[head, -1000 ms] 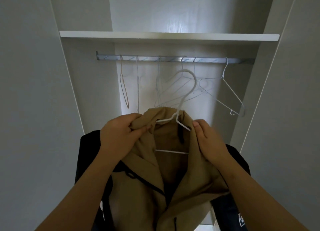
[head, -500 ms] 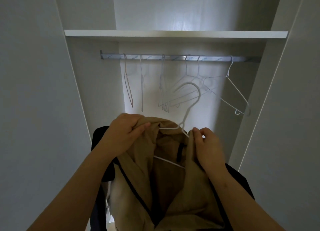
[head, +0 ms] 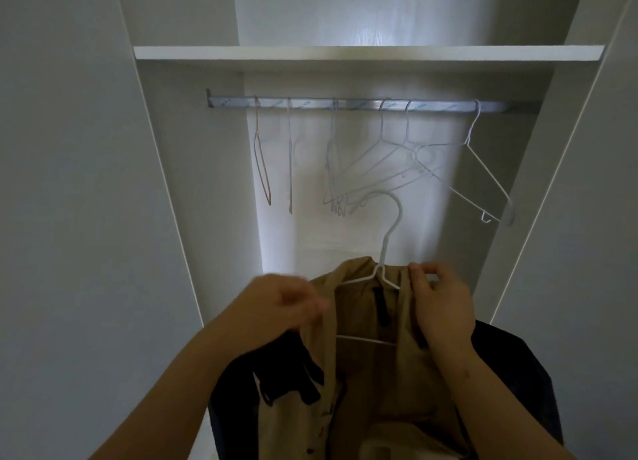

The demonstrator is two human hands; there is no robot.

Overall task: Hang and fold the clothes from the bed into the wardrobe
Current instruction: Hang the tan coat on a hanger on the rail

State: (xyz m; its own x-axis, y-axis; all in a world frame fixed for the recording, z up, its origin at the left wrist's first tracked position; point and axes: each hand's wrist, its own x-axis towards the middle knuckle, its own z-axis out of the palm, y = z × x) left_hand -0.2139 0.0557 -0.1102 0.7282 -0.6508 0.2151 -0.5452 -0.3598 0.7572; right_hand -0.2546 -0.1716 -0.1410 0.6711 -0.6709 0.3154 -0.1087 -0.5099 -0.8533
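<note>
A tan jacket (head: 366, 383) with dark trim sits on a white wire hanger (head: 392, 232) in front of the open wardrobe. The hanger's hook points up, well below the metal rail (head: 345, 104). My right hand (head: 440, 304) pinches the jacket's right shoulder beside the hanger's neck. My left hand (head: 279, 307) is blurred and grips the jacket's left collar edge. A dark garment (head: 518, 373) hangs behind the jacket, under my arms.
Several empty wire hangers (head: 397, 159) dangle from the rail, most in the middle and right. A white shelf (head: 366, 54) runs above the rail. Wardrobe side panels (head: 165, 218) close in left and right.
My left hand slid down from the top of the collar to its left edge. My right hand shifted up to the shoulder. The view tilted upward slightly.
</note>
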